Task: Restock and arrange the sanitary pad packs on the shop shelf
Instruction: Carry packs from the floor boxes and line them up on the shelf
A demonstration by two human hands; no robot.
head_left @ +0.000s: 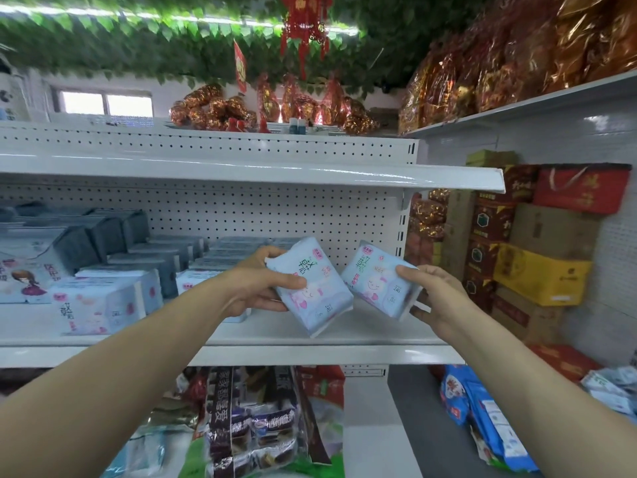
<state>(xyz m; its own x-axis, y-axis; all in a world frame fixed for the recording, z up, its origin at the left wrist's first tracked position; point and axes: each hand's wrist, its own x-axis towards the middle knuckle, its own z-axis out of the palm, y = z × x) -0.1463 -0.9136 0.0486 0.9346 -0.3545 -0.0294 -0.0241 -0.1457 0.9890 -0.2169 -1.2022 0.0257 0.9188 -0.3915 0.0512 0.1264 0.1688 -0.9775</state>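
Head view, left grip: thumb across the front and fingers curled behind, pinching the left pack by its left edge.
Right grip: thumb on the front and fingers under the back, clamping the right pack by its right edge.
Packs: both are in the air just above the shelf, over its right end. Their inner edges almost meet. The left pack's lower corner hangs low over the shelf; contact cannot be told.
Long axis: the left pack's runs from upper left to lower right. The right pack is tilted too, so neither is square to the shelf's front edge.
Printed faces: both point out from the shelf, toward the camera.
Row: matching pale packs stand toward the shelf's left end, with dark packs behind them.
Gap: a bare stretch of shelf lies between the row and the shelf's right end, under the held packs.
Nearer grip: the left one is closer to the row; the right one is closer to the shelf's right end.
Coming move, as a judgement: each wrist must turn its pack until the long axis is level with the shelf's front edge, then lower it, left pack first.
Risk: the near-touching inner edges may knock together during that turn.
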